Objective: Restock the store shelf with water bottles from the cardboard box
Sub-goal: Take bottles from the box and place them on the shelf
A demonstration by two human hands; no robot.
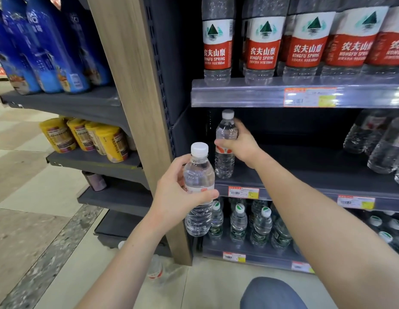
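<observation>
Head view is showing a clear plastic, white-capped water bottle [225,139] upright at the left end of the dark grey middle shelf [305,172], the right hand [241,143] curling round its waist; the left hand [176,197] is gripping a second such bottle [199,175], upright, nearer and lower-left; red-labelled bottles [262,52] above are reading NONGFU SPRING

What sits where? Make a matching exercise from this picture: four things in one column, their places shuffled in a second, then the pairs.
Things
1. nearer bottle, in the left hand
2. farther bottle, in the right hand
3. red-labelled bottles
4. green-capped bottles

Places
A. lowest shelf
B. in the air, before the wooden upright
C. upper shelf
D. middle shelf, left end

Pairs: 1-B, 2-D, 3-C, 4-A
</observation>
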